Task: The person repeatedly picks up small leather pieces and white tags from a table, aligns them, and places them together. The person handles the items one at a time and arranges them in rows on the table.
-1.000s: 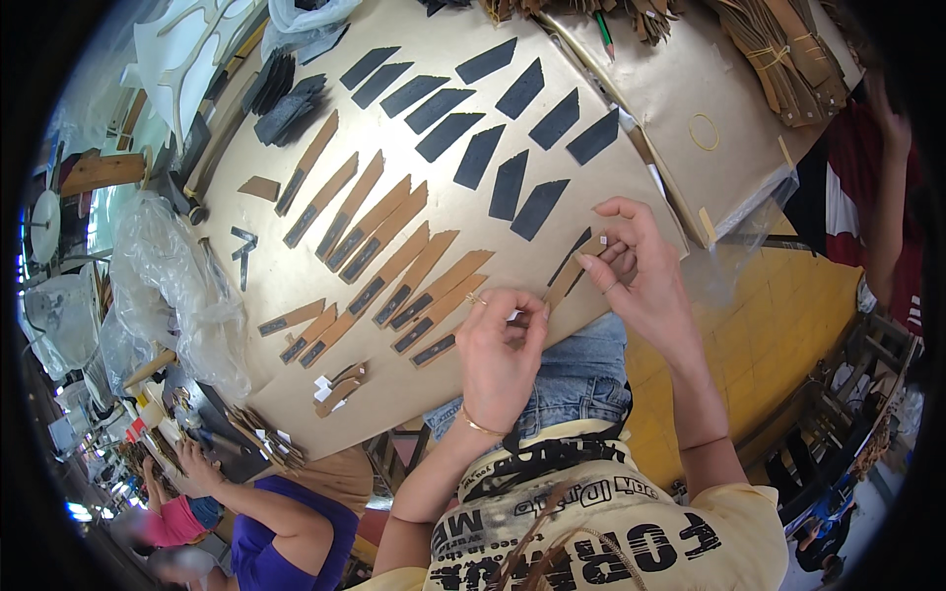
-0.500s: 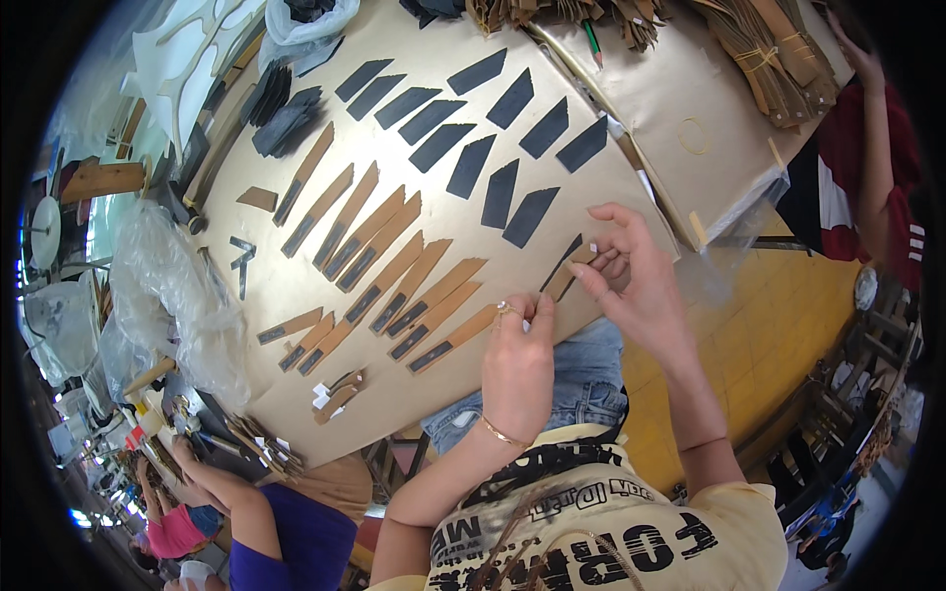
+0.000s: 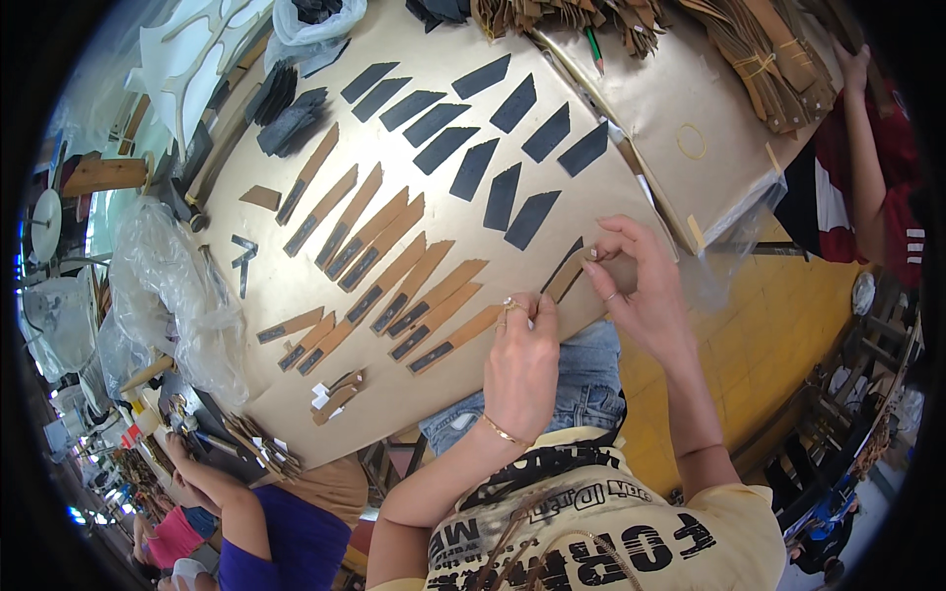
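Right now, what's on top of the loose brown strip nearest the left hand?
The brown strip has a dark patch at its lower end. The surface beneath it, and anything behind the left hand, is hidden.

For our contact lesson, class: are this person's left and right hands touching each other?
Apart. The head view shows a clear gap between the left hand and the right hand, with a brown strip visible between them.

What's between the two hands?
In the head view, a thin brown strip runs between the left hand and the right hand, with a slim black piece alongside; whether the pieces are joined, I can't tell.
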Available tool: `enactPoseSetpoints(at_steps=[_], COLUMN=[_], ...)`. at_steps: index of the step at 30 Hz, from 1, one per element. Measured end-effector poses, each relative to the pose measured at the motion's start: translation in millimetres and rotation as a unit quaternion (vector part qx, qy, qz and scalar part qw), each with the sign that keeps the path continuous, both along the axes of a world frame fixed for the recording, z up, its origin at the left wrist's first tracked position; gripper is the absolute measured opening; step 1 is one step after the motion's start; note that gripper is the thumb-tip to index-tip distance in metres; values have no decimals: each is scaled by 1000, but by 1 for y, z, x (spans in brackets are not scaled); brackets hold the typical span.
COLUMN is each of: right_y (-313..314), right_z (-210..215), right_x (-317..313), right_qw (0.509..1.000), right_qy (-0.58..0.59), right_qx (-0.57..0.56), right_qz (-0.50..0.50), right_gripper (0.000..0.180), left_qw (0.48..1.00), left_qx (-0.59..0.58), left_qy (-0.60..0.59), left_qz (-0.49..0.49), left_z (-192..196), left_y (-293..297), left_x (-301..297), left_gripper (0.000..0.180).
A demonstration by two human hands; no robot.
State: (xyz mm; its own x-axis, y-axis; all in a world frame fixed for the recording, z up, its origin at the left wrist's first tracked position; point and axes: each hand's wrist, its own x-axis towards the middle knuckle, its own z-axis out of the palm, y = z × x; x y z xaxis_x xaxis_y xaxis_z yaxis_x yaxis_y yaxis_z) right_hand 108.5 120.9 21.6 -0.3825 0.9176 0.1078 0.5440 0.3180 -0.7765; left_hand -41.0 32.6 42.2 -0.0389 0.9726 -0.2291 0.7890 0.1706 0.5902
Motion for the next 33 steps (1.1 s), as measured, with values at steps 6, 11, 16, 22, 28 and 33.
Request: enactPoseSetpoints(at_steps=[6,11,16,22,28,33], right_y=[-1,-1,-1,-15,-36,-52], right_z=[-4,-2,-7,-9,0,1], right_x=[0,-1,1,4,0,-15], right_qw=[997,995,999,949,948,981], right_qy=[47,45,-12,-239,-207,-94], right_qx=[-49,-79,25,204,225,125], right_qz=[-24,-35,-31,11,91,115], right_gripper=[44,44,40,44,43,47], left_qw=[1000,998,1000,995,985,972], left_qx=[-6,55,8,58,83,55], left_qy=[4,-13,-17,-58,-131,-202], left_qz=[-2,35,9,49,78,112], left_z=[1,-1,-1,-6,-11,-7], left_y=[0,1,-1,1,5,5], left_x=[0,1,-2,-6,-19,-27], left_gripper=[39,30,38,27,19,14])
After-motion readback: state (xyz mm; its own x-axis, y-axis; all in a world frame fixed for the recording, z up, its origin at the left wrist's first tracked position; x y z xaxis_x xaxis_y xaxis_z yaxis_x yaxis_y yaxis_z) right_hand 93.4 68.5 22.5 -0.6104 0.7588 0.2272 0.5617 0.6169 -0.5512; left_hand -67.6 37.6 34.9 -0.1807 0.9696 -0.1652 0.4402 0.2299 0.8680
